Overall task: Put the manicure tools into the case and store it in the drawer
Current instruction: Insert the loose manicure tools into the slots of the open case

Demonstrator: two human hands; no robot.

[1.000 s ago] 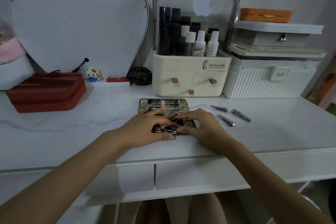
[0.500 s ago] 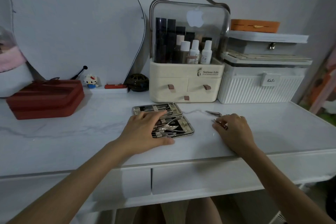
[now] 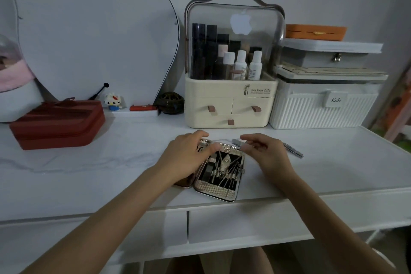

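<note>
Head view: at frame centre the manicure case lies open on the white worktop, metal tools strapped inside. The left hand rests on its left half, fingers spread. The right hand, just right, pinches a nail clipper above the case's far edge. Another clipper lies at centre right.

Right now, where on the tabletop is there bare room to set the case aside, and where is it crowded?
Bare patches: between the red box and the left hand, and right of the loose clippers toward the table edge. Crowded: the centre, where both hands work over the open case, and the back row along the cosmetics organizer and white bin.
</note>
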